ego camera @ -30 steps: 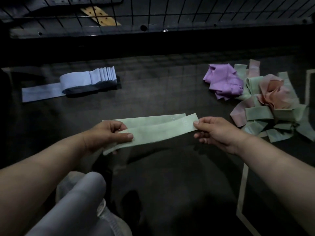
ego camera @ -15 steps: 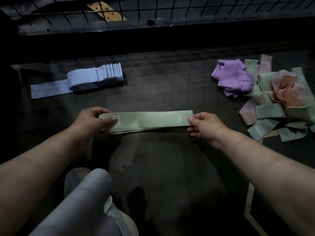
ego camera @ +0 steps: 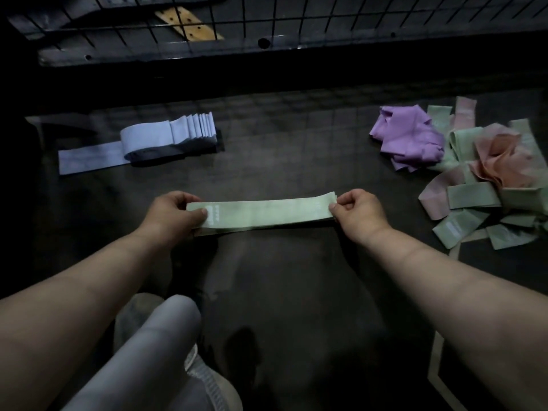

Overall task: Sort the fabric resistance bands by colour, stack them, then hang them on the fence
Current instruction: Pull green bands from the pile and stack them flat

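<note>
Green band stack (ego camera: 262, 213), one, splayed a second ago and now squared flat, well short of the fence (ego camera: 296, 22); left hand (ego camera: 172, 215) and right hand (ego camera: 357, 213), two, fingers curled, each grip pinching one end; blue stack (ego camera: 166, 137), one, nearer the fence; purple bundle (ego camera: 409, 140), one.

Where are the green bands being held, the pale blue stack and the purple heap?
green bands (ego camera: 267, 213), head view, middle of the top face
pale blue stack (ego camera: 154, 137), head view, top of the looped band
purple heap (ego camera: 409, 137), head view, centre of the crumpled fabric
</note>
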`<state>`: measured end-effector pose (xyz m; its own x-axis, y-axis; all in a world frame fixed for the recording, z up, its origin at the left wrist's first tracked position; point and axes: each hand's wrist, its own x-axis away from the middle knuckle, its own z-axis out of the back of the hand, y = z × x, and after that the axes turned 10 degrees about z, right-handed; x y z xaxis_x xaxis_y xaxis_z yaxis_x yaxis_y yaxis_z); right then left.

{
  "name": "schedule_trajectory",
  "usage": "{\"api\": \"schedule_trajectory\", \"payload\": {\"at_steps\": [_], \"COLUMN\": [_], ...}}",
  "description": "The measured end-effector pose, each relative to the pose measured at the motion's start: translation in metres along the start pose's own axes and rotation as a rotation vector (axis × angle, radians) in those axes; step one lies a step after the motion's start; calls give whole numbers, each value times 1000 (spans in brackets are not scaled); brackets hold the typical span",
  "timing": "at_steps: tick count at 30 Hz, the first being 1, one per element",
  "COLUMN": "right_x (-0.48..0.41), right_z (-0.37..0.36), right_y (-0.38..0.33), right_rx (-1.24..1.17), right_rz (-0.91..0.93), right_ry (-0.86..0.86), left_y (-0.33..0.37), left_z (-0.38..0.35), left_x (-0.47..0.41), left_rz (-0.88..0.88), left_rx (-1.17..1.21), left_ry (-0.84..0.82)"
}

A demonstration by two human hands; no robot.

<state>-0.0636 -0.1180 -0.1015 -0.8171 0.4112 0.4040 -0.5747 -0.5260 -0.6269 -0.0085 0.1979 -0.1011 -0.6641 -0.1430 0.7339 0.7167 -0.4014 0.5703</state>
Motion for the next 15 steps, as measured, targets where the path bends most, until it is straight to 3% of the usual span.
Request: {"api": "schedule_trajectory", "payload": {"at_steps": [5,9,11,15], "right_x": [2,2,1,1], "right_z": [-8,-11,-13,-16], "right_y": [5,8,10,13], "right_rx": [97,114,109,128], "right_rz": [-26,-11,-11,7], "right_ry": [25,61,64,26], "left_y": [-8,-10,-13,-17], "left_z": [-7,-2,0,-4], "left_x": [-4,-4,-2,1], "left_rz": [-86,-156,-113,1], "left_rx": [-204,-436,-480,-436], "left_ry": [74,272,340,281]}}
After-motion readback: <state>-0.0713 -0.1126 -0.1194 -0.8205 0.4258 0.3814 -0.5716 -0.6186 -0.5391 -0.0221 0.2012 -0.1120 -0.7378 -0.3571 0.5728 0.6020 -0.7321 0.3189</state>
